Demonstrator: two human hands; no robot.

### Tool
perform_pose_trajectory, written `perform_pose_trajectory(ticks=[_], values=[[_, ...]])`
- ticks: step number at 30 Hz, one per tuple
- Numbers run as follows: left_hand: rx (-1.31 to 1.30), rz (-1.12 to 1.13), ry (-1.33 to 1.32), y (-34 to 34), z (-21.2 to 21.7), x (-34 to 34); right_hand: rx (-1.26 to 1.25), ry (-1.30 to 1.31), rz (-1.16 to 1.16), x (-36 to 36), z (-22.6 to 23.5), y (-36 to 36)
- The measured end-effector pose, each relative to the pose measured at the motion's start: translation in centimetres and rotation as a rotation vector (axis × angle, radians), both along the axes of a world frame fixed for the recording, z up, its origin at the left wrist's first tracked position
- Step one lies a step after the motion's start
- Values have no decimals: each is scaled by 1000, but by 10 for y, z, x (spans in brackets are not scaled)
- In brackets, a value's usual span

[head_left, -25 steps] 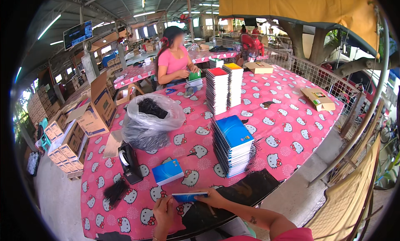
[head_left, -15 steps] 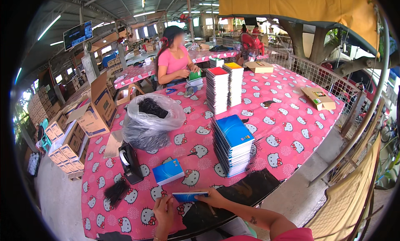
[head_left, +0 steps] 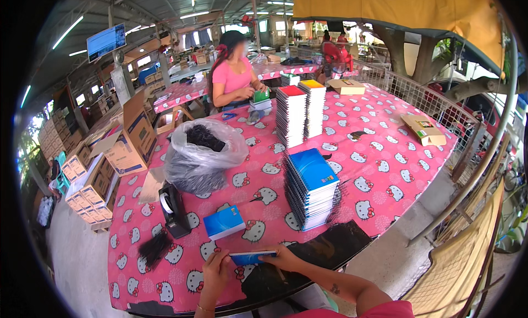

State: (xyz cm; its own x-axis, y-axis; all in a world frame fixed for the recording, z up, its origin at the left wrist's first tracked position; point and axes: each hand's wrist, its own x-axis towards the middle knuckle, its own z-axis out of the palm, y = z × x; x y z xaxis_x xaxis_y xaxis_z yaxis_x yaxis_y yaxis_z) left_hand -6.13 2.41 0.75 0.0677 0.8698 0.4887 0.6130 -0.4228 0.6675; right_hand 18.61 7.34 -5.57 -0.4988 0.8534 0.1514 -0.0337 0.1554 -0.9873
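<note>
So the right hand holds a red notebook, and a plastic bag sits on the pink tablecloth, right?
Not quite: the head view shows the right hand holding a blue notebook, not a red one. The plastic bag does sit on the pink tablecloth.

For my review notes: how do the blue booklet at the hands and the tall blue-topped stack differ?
The blue booklet is thin; the tall blue-topped stack is many notebooks high. The booklet is in the right hand, the left hand at its other end; the stack stands untouched on the pink tablecloth. The stack shows black coils; none is visible on the booklet. Both show a blue cover.
</note>
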Motion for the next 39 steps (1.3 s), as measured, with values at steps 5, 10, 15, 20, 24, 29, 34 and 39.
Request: perform_pose_trajectory(ticks=[5, 10, 15, 20, 24, 29, 34, 39], values=[[28, -64, 11, 8, 7, 0, 20, 3, 44, 1, 2, 1], [38, -186, 349, 20, 11, -22, -1, 10, 50, -1, -4, 4], [-41, -149, 150, 14, 24, -1, 5, 12, 49, 2, -2, 3], [-65, -201, 343, 24, 4, -26, 23, -25, 59, 0, 7, 1], [109, 45, 580, 16, 9, 2, 11, 23, -17, 0, -1, -1], [252, 242, 855, -13, -14, 29, -104, 24, -180, -7, 39, -25], [179, 133, 586, 14, 27, 10, -144, -13, -187, -15, 43, -27], [86, -121, 349, 14, 13, -8, -11, -25, -132, -6, 33, -22]])
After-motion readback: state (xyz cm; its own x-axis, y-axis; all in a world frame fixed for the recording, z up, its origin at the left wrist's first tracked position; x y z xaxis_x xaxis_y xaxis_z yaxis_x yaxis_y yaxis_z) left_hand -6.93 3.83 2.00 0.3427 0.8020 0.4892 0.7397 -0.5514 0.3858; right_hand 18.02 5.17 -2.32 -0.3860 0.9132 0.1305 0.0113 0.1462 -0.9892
